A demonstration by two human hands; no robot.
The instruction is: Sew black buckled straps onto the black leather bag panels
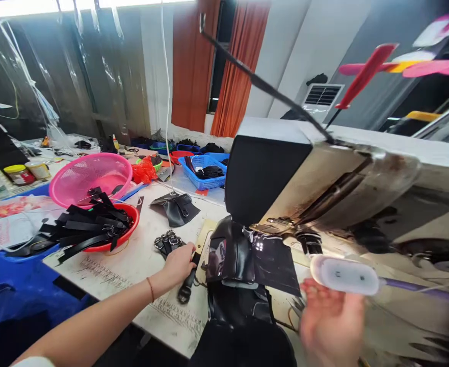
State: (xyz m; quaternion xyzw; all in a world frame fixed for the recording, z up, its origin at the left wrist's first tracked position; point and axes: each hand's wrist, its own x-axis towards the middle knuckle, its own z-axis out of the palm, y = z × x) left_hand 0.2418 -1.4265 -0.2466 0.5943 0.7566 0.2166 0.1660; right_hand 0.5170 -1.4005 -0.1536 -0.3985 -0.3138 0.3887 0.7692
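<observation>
My left hand (179,266) rests on the white worktable (132,260), fingers curled around a black strap (188,285) with a buckle end. Just beyond it lies a small pile of metal buckles on black straps (166,240). My right hand (329,321) is blurred by motion at the lower right, below a white oval lamp (344,275) on a purple stalk; its fingers are smeared. Between my hands, a black leather piece (243,265) sits under the sewing machine (323,178).
A red bowl (127,234) full of black straps and a pink basket (90,176) stand at the left. A blue basket (203,173) sits farther back. A folded black leather piece (176,208) lies mid-table. Blue cloth (18,285) covers the near left.
</observation>
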